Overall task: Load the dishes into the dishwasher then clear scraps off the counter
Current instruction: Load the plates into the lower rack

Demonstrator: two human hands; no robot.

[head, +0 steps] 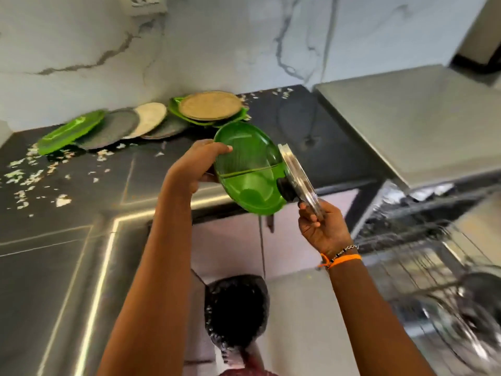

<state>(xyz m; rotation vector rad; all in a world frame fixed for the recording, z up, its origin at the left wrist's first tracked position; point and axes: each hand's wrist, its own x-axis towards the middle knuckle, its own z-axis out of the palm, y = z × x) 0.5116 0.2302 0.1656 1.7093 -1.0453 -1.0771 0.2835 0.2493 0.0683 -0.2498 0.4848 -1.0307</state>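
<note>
Dark counter (151, 172), scrap-strewn, lies beyond both hands. Right hand (322, 226) pinches steel plates (298, 177) on edge; left hand (195, 166) grips the tilted green tray (244, 169) touching them. Keep both firm toward the rack (423, 267) to the right; more plates (151, 120) wait farther off.

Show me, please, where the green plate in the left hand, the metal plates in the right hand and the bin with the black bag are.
green plate (244, 169): head view, on its inner divider ridge.
metal plates (299, 180): head view, on the stacked edges.
bin (235, 308): head view, on the black bag.
</note>
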